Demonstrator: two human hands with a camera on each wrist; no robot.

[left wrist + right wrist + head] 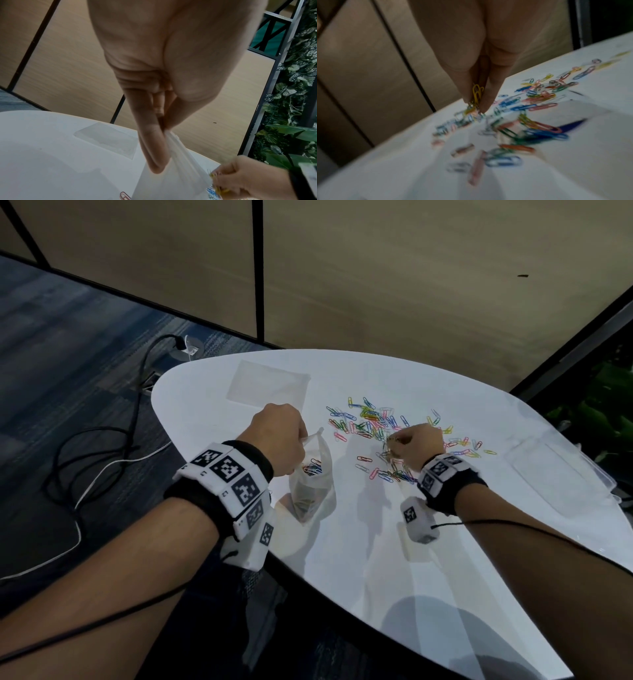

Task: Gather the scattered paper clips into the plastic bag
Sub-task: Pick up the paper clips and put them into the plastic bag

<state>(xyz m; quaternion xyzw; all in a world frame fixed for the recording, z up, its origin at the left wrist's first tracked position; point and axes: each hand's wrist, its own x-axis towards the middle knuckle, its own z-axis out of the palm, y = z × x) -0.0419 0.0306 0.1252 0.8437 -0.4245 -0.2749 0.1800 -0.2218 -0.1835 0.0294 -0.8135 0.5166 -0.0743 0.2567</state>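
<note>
Coloured paper clips (pixel 373 422) lie scattered over the white table (pixel 342 559), with more of them (pixel 530 129) close under my right wrist. A clear plastic bag (pixel 313 477) stands near the table's left edge with several clips inside. My left hand (pixel 279 436) pinches the bag's top edge (pixel 171 136) and holds it up. To the right of the bag, my right hand (pixel 416 445) pinches a small bunch of clips, mostly yellow (pixel 476 94), just above the pile. Its fingertips (pixel 485 105) are bunched together round them.
A second clear flat bag (pixel 269 385) lies at the table's far left. A clear plastic lid or tray (pixel 561 474) rests at the right edge. Cables (pixel 102 453) run over the carpet left of the table. Wooden wall panels stand behind, and plants (pixel 603 405) at the right.
</note>
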